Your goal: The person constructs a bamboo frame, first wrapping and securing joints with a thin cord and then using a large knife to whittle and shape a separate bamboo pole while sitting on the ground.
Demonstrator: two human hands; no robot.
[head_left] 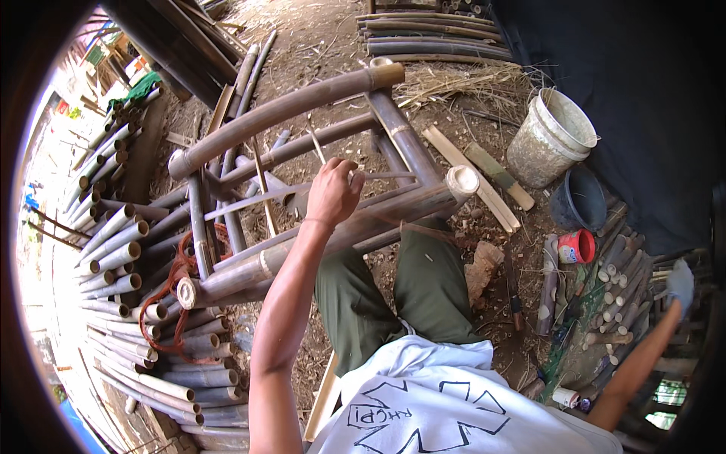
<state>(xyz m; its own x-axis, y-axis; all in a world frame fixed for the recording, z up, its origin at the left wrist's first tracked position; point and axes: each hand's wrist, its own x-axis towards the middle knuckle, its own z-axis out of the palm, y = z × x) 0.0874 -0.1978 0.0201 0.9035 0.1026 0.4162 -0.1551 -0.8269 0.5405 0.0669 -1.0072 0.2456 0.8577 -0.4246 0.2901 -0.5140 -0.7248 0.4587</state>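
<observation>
A frame of dark bamboo poles stands before me, reaching over my knees. My left hand is over its middle, fingers curled round a thin bamboo slat that runs crosswise between the frame's side parts. Two narrow upright sticks stand within the frame, one on the near left of the hand. Far out to the right, my right hand wears a pale grey glove. It is beside a stack of short cut bamboo pieces, and its fingers are too indistinct to read.
Long bamboo poles are piled at the left, with a reddish cord near them. On the right are a whitish bucket, a dark bucket, a red tin and a long blade. Split bamboo strips lie on the ground.
</observation>
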